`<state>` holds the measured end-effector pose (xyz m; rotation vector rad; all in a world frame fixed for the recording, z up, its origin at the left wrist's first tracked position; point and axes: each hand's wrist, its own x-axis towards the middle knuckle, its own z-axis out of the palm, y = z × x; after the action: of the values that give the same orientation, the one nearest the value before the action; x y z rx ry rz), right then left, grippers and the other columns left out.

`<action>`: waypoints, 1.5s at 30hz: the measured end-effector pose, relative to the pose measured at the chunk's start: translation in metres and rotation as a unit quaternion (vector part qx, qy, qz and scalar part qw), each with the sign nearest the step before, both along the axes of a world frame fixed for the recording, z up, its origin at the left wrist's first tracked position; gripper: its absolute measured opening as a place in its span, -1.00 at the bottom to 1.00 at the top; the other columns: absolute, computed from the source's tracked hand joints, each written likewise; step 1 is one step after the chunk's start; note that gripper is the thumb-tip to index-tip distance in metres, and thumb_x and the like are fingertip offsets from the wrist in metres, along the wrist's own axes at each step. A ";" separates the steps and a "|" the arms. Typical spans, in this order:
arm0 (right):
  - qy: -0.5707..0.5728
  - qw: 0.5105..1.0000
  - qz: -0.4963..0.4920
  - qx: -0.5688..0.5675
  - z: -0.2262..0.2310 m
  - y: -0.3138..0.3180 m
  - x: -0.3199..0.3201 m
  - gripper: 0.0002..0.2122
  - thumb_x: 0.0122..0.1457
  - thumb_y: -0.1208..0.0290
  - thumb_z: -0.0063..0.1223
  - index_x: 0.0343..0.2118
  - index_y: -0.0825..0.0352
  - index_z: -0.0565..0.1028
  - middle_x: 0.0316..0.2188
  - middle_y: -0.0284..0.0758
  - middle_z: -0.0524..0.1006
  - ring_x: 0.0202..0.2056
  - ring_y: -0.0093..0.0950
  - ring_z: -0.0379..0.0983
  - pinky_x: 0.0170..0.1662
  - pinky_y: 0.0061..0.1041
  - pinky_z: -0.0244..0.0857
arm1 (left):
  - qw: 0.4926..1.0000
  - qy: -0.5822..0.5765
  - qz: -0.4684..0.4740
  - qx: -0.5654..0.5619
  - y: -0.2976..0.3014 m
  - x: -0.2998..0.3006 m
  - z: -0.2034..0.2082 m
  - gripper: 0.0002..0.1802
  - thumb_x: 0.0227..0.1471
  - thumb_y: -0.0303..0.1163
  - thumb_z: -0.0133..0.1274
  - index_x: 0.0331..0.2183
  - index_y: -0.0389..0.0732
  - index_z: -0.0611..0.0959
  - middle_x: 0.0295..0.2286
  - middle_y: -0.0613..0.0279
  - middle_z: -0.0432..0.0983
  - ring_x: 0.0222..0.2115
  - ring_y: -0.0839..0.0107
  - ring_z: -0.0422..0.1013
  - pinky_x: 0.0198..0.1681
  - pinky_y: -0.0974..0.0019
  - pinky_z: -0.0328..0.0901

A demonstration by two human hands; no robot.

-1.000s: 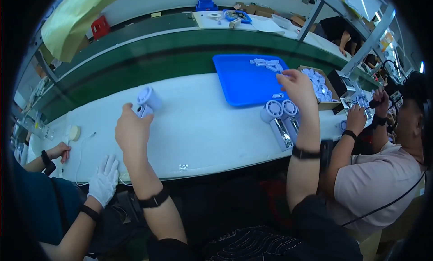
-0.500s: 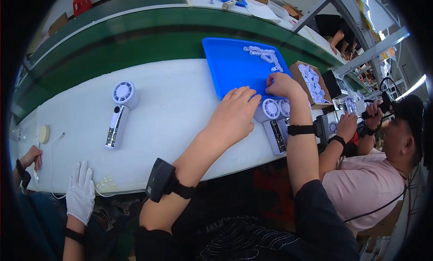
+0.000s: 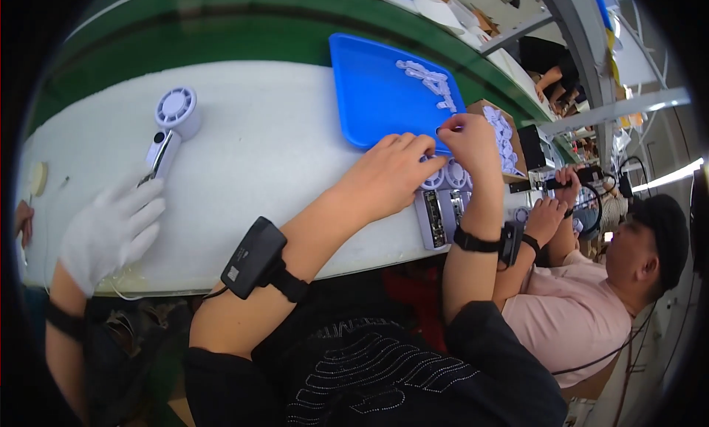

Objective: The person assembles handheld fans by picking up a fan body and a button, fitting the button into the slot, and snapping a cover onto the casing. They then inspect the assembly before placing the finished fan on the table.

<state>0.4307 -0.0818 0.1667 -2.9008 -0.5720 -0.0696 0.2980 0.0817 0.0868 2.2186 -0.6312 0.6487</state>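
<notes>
Two pale handheld fans (image 3: 442, 205) lie side by side on the white bench, heads toward the blue tray (image 3: 369, 87). My left hand (image 3: 388, 177) lies over the fan heads, fingers curled on the nearer one. Just beyond, at the tray's near right corner, my right hand (image 3: 467, 143) has thumb and forefinger pinched on what looks like a small white part. More small white parts (image 3: 432, 80) lie in a row on the tray's far right side.
A third fan (image 3: 168, 128) lies at the left of the bench, near a co-worker's white-gloved hand (image 3: 111, 228). A cardboard box of white parts (image 3: 502, 135) stands right of the tray. A person in a pink shirt (image 3: 576, 309) works at the right. A green conveyor (image 3: 221, 36) runs behind.
My left hand set a fan down at the left, crossed to the right and settled on the two fans. My right hand came back from the tray, pinched. The gloved hand rose toward the left fan.
</notes>
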 end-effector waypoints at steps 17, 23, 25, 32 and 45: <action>0.004 0.880 0.029 0.474 -0.035 -0.038 -0.138 -0.74 0.23 0.71 0.32 -0.02 0.52 0.62 -0.01 -0.17 0.67 0.01 -0.52 0.58 0.09 -0.51 0.45 | 0.999 0.025 0.012 0.025 0.024 -0.013 0.004 -0.63 -0.16 -0.59 0.37 -0.21 -0.29 0.68 -0.14 0.13 0.51 -0.05 0.11 0.51 0.00 0.09 0.46; 0.008 0.886 0.224 0.406 -0.066 -0.020 -0.190 -0.73 0.14 0.79 0.32 -0.07 0.54 0.63 -0.04 -0.03 0.69 0.05 -0.22 0.62 0.15 -0.26 0.48 | 0.974 0.115 0.195 0.023 0.065 -0.134 0.049 -0.62 -0.23 -0.55 0.41 -0.25 -0.30 0.69 -0.20 0.12 0.50 -0.15 0.11 0.50 -0.08 0.13 0.44; 0.038 0.871 0.251 0.421 -0.078 -0.006 -0.189 -0.71 0.06 0.80 0.39 -0.12 0.53 0.67 -0.09 -0.05 0.71 -0.05 -0.16 0.66 0.06 -0.22 0.52 | 0.960 0.151 0.231 0.044 0.063 -0.140 0.052 -0.62 -0.21 -0.54 0.41 -0.24 -0.28 0.70 -0.18 0.14 0.53 -0.13 0.12 0.51 -0.06 0.13 0.44; 0.015 0.883 0.266 0.386 -0.069 0.015 -0.211 -0.76 0.06 0.80 0.39 -0.18 0.54 0.69 -0.10 -0.04 0.71 -0.06 -0.19 0.66 0.04 -0.27 0.54 | 0.996 0.006 0.084 0.012 0.076 -0.138 0.023 -0.64 -0.16 -0.52 0.40 -0.22 -0.27 0.73 -0.19 0.17 0.62 -0.08 0.12 0.54 -0.04 0.13 0.47; -0.020 0.926 0.217 0.308 -0.058 0.012 -0.219 -0.74 0.05 0.83 0.39 -0.16 0.57 0.70 -0.12 0.01 0.73 -0.07 -0.21 0.70 0.02 -0.38 0.58 | 0.993 0.013 -0.044 -0.107 0.089 -0.112 -0.003 -0.79 -0.11 -0.52 0.40 -0.32 -0.27 0.78 -0.32 0.20 0.69 -0.13 0.15 0.57 -0.14 0.20 0.49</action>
<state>0.2116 -0.0700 0.1085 -2.1223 -0.9787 -0.2051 0.1858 0.1708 0.0835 1.9861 -0.6118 0.6131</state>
